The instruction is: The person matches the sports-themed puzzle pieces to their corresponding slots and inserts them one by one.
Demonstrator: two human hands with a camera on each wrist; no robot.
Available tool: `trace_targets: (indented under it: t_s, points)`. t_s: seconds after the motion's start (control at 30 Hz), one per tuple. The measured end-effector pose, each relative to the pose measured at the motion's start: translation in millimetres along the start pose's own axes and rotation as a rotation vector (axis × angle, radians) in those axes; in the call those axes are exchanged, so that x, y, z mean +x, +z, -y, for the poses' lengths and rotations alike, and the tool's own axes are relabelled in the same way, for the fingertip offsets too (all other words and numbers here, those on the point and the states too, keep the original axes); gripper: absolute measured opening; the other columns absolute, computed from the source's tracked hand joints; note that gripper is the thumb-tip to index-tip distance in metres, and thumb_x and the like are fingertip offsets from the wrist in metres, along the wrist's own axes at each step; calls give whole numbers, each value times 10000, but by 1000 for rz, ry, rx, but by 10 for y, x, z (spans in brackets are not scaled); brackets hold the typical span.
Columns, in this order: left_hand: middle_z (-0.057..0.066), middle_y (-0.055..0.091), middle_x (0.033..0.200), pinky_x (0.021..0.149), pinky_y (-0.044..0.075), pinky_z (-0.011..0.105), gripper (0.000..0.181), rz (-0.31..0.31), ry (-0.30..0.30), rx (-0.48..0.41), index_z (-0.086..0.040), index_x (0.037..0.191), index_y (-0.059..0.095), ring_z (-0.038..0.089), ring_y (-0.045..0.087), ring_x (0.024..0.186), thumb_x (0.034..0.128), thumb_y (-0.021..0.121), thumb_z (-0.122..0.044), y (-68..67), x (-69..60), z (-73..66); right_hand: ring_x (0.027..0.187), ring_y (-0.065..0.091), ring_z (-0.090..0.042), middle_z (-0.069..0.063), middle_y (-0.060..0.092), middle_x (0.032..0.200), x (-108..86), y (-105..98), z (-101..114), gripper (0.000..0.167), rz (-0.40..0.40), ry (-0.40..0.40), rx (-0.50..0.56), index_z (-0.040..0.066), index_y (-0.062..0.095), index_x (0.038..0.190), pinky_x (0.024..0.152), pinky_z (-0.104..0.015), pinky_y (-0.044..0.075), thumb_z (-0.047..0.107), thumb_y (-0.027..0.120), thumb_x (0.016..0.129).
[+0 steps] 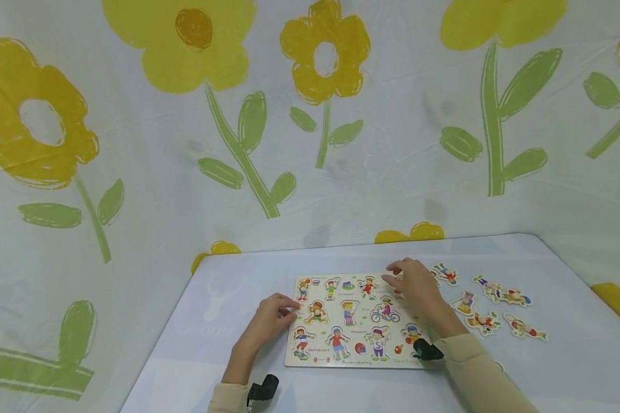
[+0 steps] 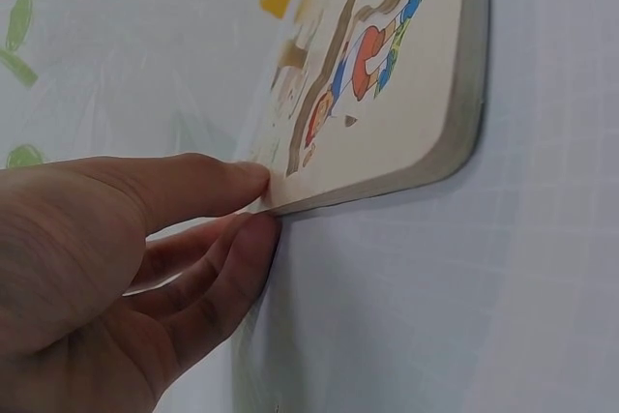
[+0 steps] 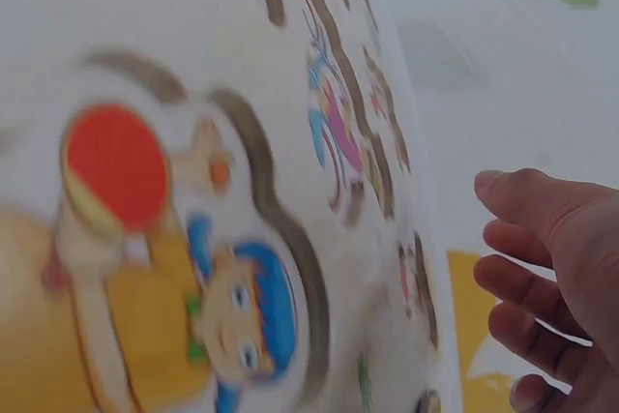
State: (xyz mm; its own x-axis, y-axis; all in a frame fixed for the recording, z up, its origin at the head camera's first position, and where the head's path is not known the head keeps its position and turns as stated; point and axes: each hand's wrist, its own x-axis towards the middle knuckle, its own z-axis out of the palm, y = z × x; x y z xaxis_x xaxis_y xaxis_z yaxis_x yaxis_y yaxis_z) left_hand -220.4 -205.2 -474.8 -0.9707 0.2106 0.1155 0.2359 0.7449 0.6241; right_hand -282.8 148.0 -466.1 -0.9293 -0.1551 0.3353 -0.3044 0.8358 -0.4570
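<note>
Left hand: the left hand (image 1: pixel 268 318) has its thumb and bent fingers together at the edge of the pale, rectangular, wooden-looking puzzle board (image 1: pixel 336 315), a light pinch as we judge it. An uneven tug there could slew the board.

Right hand: the right hand (image 1: pixel 418 287) has fingers parted and loosely bent; we see nothing in its hold. It hangs by the board's far right corner, hiding part of it from us, so a piece beneath could be brushed by accident.

Right wrist: the black, rounded wrist device (image 1: pixel 427 350) shows over the board's near corner, behind the right hand. A low forearm could bump that corner.

Board: it lies between our hands, its recesses printed with sports figures, such as the blue-haired table tennis player (image 3: pixel 237 316). The figures are similar in size, so we could match one wrongly or seat it crooked on a recess rim.

Loose pieces: flat, white-edged figure cutouts lie right of the right hand, among them a red-and-white one (image 1: pixel 524 328) and a touching pair (image 1: pixel 503 292). Thin and close together, they could slide or come up two at once.

Desk: the smooth white desk (image 1: pixel 206 344) under both hands may offer little grip, letting board or cutouts skid.
</note>
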Motion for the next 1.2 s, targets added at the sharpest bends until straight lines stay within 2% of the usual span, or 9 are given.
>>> trace_targets:
  t_s: [0.23, 0.43, 0.63, 0.83, 0.9, 1.07, 1.2]
  points:
    - [121, 644, 1071, 661, 483, 202, 191, -3, 21, 2, -58, 1058, 744, 138, 615, 832, 872, 702, -71, 6, 3, 5, 766, 600, -244, -125, 696, 915, -75, -184, -237, 303, -82, -7, -24, 41, 737, 1058, 632, -383, 488, 268, 749, 856]
    - [119, 645, 1082, 660, 483, 197, 192, 2, 24, -9, -65, 1061, 745, 131, 617, 836, 874, 703, -79, 16, 11, 4, 818, 637, -302, -164, 703, 944, -140, -304, -372, 335, -98, 52, -79, 27, 728, 1077, 693, -449, 520, 271, 756, 850]
    - [114, 647, 1077, 668, 491, 202, 196, 1, 34, -15, -63, 1067, 744, 131, 620, 838, 877, 701, -87, 19, 19, -10, 910, 641, -386, -210, 697, 987, -183, -393, -424, 353, -80, 98, -89, 5, 718, 1084, 784, -523, 492, 268, 748, 852]
    - [116, 645, 1078, 666, 481, 198, 197, 5, 24, -8, -59, 1068, 743, 137, 616, 841, 876, 703, -84, 19, 39, -16, 852, 638, -374, -238, 683, 988, -200, -409, -498, 311, -129, 92, -84, -2, 726, 1055, 721, -498, 497, 235, 734, 855]
    - [121, 645, 1080, 667, 482, 201, 197, 6, 28, -5, -55, 1067, 742, 142, 619, 844, 875, 703, -81, 15, 42, -16, 845, 638, -367, -238, 682, 984, -212, -411, -518, 300, -125, 105, -85, -7, 726, 1051, 715, -489, 500, 226, 721, 862]
    - [114, 650, 1063, 669, 484, 205, 192, -1, 30, 10, -60, 1057, 744, 142, 625, 841, 870, 707, -80, 6, 25, 1, 923, 635, -401, -242, 670, 1017, -253, -379, -556, 309, -53, 166, -76, -6, 723, 1073, 772, -516, 494, 243, 698, 892]
    - [111, 649, 1066, 670, 491, 206, 194, -2, 27, 11, -65, 1062, 744, 135, 622, 841, 872, 704, -81, 6, 10, 22, 923, 635, -397, -242, 668, 1015, -273, -340, -564, 294, -34, 174, -72, -5, 724, 1074, 764, -510, 493, 230, 694, 899]
